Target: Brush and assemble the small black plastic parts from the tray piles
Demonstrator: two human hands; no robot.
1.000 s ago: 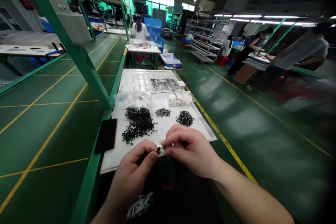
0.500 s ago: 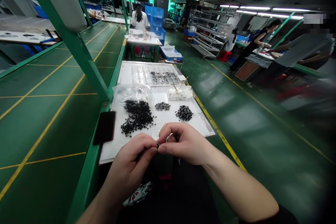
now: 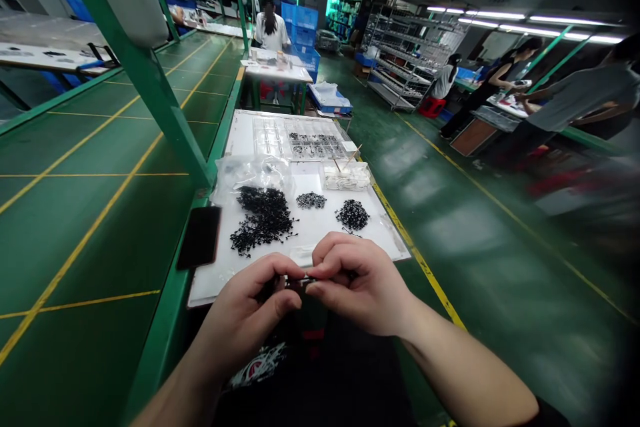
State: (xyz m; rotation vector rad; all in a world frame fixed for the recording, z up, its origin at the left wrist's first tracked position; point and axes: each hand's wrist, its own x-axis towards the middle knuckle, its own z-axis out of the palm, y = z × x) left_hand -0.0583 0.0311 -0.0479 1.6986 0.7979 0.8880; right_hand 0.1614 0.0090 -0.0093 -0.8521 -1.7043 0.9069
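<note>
My left hand (image 3: pixel 250 310) and my right hand (image 3: pixel 357 283) meet at the near edge of a white work mat (image 3: pixel 320 233). Both pinch the same small dark part (image 3: pixel 300 282) between their fingertips. Just beyond them on the mat lie a large heap of small black parts (image 3: pixel 263 219), a small grey heap (image 3: pixel 311 199) and a second black heap (image 3: pixel 353 214). A tiny clear piece (image 3: pixel 303 255) lies near my fingers.
A black phone (image 3: pixel 199 247) lies left of the mat. A clear bag (image 3: pixel 250 173), a small clear box (image 3: pixel 345 175) and a compartment tray with parts (image 3: pixel 297 140) sit farther back. A green frame post (image 3: pixel 145 73) rises on the left. People work at benches behind and to the right.
The camera tilted slightly, so the mat shifted in view. My hands stayed together at the mat's near edge, fingers working on the small part; the pinch moved a little lower.
</note>
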